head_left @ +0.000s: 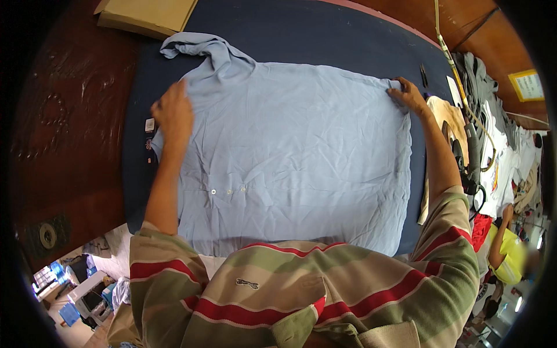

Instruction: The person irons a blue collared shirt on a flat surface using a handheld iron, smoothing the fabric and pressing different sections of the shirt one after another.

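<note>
A light blue buttoned shirt (301,133) lies spread sideways over the dark blue table cover (278,29), wrinkled across its body. Its collar end points left, where a label shows, and one sleeve (200,49) is bunched at the far left. My left hand (174,116) is at the shirt's shoulder and collar edge; motion smears its fingers, so their grip is unclear. At the far right corner of the hem, my right hand (409,96) pinches the fabric between thumb and fingers. A few small buttons (213,191) show on the nearer part.
A cardboard box (148,16) sits at the far left. On the right are small dark snips (424,76), a black iron-like tool (455,145) on pale cloth, a hanging hose (458,75), and piled garments (492,133). A person in yellow (507,252) is farther right.
</note>
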`<state>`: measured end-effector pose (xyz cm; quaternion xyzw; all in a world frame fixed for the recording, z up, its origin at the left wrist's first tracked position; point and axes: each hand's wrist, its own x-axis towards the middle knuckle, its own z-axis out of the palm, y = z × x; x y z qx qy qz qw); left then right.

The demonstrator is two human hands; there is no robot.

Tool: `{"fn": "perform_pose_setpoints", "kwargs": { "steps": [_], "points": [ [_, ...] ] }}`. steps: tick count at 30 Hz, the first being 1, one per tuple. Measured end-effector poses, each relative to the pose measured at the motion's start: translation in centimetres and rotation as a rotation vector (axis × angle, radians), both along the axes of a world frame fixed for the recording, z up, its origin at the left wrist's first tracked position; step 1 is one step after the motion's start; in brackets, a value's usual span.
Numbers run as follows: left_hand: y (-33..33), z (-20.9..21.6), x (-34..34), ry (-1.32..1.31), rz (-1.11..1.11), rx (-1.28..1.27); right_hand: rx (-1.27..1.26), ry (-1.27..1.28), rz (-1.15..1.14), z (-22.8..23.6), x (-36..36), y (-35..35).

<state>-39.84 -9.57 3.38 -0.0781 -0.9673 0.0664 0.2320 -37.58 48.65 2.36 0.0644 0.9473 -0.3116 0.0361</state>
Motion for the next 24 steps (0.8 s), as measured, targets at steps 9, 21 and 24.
{"fn": "perform_pose_setpoints", "kwargs": {
  "steps": [9,21,24],
  "points": [
    [13.2,1.1,-10.0,-0.589,-0.489,0.065,0.104,-0.148,0.037,0.6,-1.0,2.9],
    [14.5,1.4,-9.8,-0.614,-0.348,-0.101,0.213,0.013,-0.027,-0.4,-0.2,3.2],
    [13.7,-1.6,-6.5,-0.001,-0.568,0.098,0.279,0.444,-0.087,-0.8,2.1,-0.7]
  ]
}}
